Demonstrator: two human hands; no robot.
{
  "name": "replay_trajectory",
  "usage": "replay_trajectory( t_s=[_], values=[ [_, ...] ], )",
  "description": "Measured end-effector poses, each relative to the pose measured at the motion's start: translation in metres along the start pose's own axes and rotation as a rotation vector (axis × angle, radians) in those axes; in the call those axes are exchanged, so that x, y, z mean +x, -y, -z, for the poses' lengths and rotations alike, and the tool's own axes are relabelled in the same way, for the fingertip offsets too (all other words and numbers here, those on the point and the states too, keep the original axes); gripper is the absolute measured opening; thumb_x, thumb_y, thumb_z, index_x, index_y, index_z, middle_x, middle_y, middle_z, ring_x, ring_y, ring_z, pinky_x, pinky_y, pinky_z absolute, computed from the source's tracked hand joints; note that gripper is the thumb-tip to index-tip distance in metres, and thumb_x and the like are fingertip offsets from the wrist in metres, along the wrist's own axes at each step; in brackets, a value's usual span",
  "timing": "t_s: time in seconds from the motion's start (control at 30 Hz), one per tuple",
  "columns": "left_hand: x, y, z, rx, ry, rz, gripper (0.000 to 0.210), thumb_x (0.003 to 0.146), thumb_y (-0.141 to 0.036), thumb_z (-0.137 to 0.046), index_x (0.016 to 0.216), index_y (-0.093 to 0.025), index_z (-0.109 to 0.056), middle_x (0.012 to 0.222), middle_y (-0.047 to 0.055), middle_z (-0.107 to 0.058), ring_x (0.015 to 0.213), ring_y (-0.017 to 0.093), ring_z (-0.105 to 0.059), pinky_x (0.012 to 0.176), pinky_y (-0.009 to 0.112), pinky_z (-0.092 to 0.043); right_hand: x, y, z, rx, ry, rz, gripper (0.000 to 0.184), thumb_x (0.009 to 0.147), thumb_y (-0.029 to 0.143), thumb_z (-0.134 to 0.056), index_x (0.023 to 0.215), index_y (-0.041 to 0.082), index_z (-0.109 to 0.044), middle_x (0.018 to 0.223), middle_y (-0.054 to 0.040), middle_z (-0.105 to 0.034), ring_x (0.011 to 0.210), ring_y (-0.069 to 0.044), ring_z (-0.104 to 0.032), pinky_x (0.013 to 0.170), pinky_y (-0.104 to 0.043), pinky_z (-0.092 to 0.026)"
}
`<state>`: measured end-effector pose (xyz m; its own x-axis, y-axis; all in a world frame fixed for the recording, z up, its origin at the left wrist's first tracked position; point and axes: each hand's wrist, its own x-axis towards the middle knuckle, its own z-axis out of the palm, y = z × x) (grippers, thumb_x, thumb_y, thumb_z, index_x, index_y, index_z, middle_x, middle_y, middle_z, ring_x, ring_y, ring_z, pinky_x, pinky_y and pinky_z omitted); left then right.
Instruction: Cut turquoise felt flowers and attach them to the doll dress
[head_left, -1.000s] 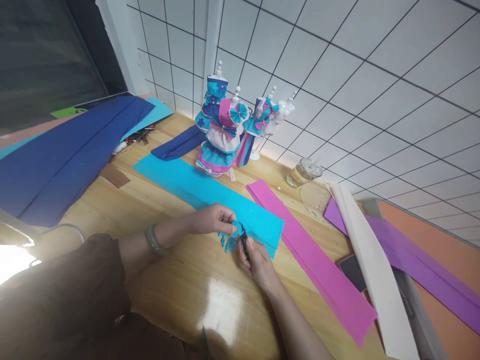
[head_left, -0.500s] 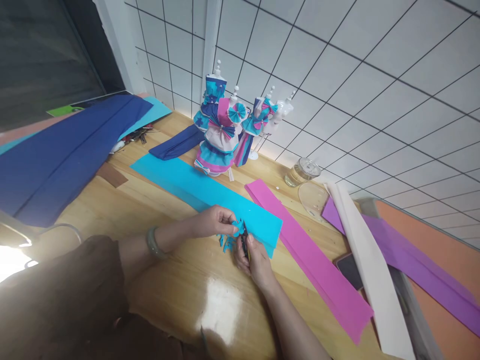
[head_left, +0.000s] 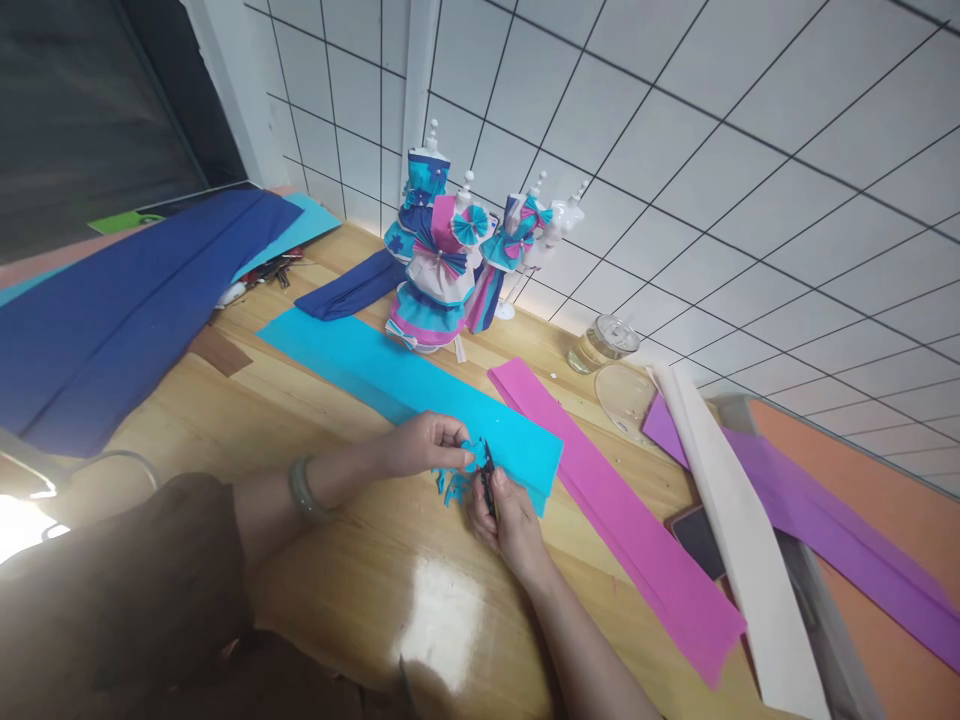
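Between the thumb and fingers of my left hand is a small piece of blue crepe paper with a cut, lobed edge. My right hand is closed around dark-handled scissors, whose blades point up beside that piece. Small blue paper scraps lie on the table just below my left fingertips. Behind both hands stretches a long folded strip of blue crepe paper. The scissor handles are partly hidden by my right fingers.
Small dress forms in paper dresses stand by the tiled wall. A glass cup and a clear round dish sit to their right. Pink, white and purple paper strips lie rightward, dark blue paper leftward.
Both hands stay in nearly the same place with the blue piece and the scissors. The scissor blades look slightly closer together. The whole view has shifted a little.
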<state>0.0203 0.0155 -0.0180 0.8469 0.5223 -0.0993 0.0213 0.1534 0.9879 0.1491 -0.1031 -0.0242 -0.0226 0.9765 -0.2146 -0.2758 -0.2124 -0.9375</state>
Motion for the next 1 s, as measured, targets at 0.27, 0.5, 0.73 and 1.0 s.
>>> replay_trajectory(
  t_s=[0.27, 0.5, 0.73, 1.0],
  values=[
    [0.0, 0.003, 0.006, 0.039, 0.053, -0.005, 0.025, 0.069, -0.036, -0.062, 0.066, -0.012, -0.052, 0.057, -0.003, -0.048, 0.052, 0.007, -0.041, 0.05, 0.02, -0.03, -0.001, 0.003, -0.001, -0.054, 0.001, -0.002, 0.048, 0.083, 0.057, -0.035, 0.053, 0.019, -0.039, 0.039, 0.008, -0.025, 0.032, -0.006, -0.02, 0.034, -0.023, -0.014],
    [-0.001, 0.0, 0.011, 0.05, 0.101, 0.013, 0.027, 0.07, -0.036, -0.062, 0.065, -0.012, -0.051, 0.057, -0.004, -0.046, 0.053, 0.006, -0.039, 0.05, 0.019, -0.029, -0.003, 0.005, 0.0, -0.133, 0.006, 0.006, 0.048, 0.085, 0.055, -0.034, 0.054, 0.019, -0.039, 0.04, 0.0074, -0.027, 0.034, -0.006, -0.022, 0.035, -0.023, -0.014],
    [-0.001, -0.003, 0.016, 0.133, 0.139, 0.012, 0.027, 0.07, -0.038, -0.06, 0.067, -0.012, -0.053, 0.056, -0.003, -0.046, 0.051, 0.006, -0.039, 0.049, 0.019, -0.029, -0.003, 0.004, 0.002, -0.171, 0.038, 0.006, 0.048, 0.087, 0.052, -0.033, 0.053, 0.019, -0.039, 0.039, 0.0069, -0.027, 0.034, -0.006, -0.022, 0.035, -0.023, -0.014],
    [0.0, -0.002, 0.018, 0.176, 0.148, -0.003, 0.027, 0.072, -0.038, -0.059, 0.069, -0.012, -0.053, 0.055, -0.004, -0.042, 0.05, 0.005, -0.034, 0.047, 0.019, -0.025, -0.002, 0.001, 0.006, -0.219, 0.056, -0.005, 0.046, 0.088, 0.05, -0.031, 0.055, 0.019, -0.041, 0.04, 0.0069, -0.028, 0.034, -0.007, -0.023, 0.036, -0.024, -0.015]
  ],
)
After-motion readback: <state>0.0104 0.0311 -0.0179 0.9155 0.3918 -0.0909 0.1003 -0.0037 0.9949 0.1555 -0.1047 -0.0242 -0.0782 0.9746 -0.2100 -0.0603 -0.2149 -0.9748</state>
